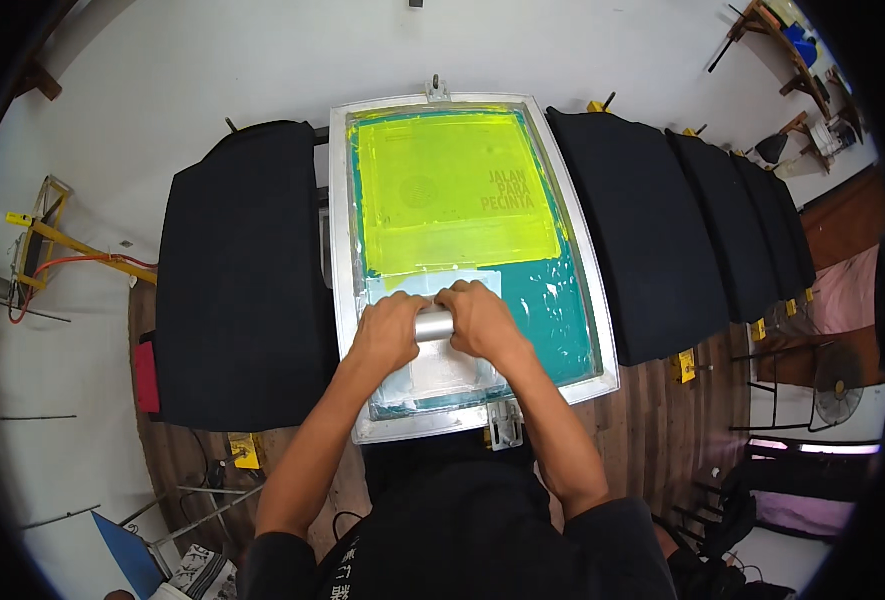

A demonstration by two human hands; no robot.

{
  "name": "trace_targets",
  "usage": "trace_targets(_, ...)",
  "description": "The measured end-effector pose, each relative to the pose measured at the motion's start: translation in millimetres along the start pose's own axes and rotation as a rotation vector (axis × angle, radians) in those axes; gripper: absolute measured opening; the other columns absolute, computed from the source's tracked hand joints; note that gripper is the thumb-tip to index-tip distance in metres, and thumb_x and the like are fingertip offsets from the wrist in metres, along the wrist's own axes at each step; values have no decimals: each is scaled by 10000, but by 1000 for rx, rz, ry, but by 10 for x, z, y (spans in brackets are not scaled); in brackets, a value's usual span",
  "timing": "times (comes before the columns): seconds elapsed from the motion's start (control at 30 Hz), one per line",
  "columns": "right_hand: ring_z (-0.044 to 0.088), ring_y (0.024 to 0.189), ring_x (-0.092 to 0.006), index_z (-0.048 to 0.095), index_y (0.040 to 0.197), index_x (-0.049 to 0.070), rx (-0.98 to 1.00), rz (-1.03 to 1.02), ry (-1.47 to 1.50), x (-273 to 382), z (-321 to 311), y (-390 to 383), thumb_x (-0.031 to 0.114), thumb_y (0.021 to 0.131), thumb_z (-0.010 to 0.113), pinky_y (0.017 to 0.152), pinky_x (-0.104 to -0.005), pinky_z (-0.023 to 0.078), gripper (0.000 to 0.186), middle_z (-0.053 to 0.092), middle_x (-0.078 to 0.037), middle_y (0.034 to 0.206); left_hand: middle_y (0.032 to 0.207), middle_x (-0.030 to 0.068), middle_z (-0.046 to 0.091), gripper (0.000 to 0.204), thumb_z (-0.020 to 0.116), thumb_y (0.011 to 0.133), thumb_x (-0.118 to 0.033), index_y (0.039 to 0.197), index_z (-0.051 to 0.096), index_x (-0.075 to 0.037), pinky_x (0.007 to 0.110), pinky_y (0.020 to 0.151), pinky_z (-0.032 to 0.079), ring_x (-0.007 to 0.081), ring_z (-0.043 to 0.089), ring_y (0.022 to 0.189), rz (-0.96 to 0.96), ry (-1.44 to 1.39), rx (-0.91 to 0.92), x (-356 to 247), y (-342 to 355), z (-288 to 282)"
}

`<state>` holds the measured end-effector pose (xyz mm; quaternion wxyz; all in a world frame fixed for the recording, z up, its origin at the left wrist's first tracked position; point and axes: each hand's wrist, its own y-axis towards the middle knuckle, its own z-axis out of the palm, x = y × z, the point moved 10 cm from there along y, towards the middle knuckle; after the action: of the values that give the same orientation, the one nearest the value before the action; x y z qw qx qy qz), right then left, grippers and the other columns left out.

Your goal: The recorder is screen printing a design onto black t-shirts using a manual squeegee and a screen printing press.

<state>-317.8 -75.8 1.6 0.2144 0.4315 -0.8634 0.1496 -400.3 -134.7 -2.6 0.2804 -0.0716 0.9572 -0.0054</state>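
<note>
A metal-framed printing screen (340, 250) lies flat in front of me, its mesh teal with a large yellow-green panel (452, 190) on the far half. Both my hands grip a squeegee with a round silver handle (433, 326) on the near half of the mesh. My left hand (387, 332) wraps the handle's left end and my right hand (479, 320) wraps its right end. The blade is hidden under my hands. A pale whitish patch of ink or film (432, 375) sits on the mesh beneath and around them.
Black garments lie on pallets at both sides: one (237, 280) to the left, several (642, 230) fanned out to the right. A metal clamp (503, 425) sits at the frame's near edge. A yellow stand (37, 235) is far left, a fan (838, 385) at right.
</note>
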Motion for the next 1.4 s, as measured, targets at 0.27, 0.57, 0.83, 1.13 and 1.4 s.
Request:
trace_targets(0.27, 590, 1029, -366, 650, 1094, 26, 63, 78, 44, 185, 129, -672, -3, 578, 748, 875, -428, 531, 526, 646, -149, 1077, 1009, 171, 640, 519, 662, 624, 99, 1129, 634, -22, 462, 829, 504, 379, 614, 930, 35, -80, -31, -276, -634, 160)
trace_targets(0.57, 614, 997, -355, 673, 1094, 37, 146, 72, 55, 319, 180, -1149, 14, 600, 733, 860, -422, 541, 498, 659, -144, 1088, 1043, 192, 660, 517, 680, 628, 39, 1140, 659, -25, 465, 867, 520, 381, 647, 957, 24, -99, 87, -546, -1107, 246)
trace_targets(0.83, 664, 887, -365, 690, 988, 95, 139, 39, -65, 108, -72, -320, 44, 682, 673, 740, -462, 553, 311, 682, -138, 932, 999, 201, 700, 434, 620, 712, 49, 1128, 691, -53, 446, 857, 535, 380, 675, 920, -63, -119, 51, -220, -343, 2)
trace_targets(1.13, 512, 1162, -373, 569, 1242, 60, 6, -18, -79, 266, 360, -1336, 2, 554, 744, 887, -462, 474, 713, 548, -144, 1270, 1346, 173, 532, 638, 744, 667, -34, 1276, 556, -33, 435, 1026, 387, 304, 511, 1255, 49, 61, 32, -552, -1231, 522)
trace_targets(1.4, 610, 1044, -337, 636, 1154, 87, 212, 29, -68, 326, 53, -944, -8, 618, 695, 846, -469, 489, 547, 643, -108, 1129, 1117, 135, 678, 493, 665, 700, 27, 1187, 643, -45, 418, 951, 408, 286, 627, 1093, -61, -86, 70, -475, -894, 144)
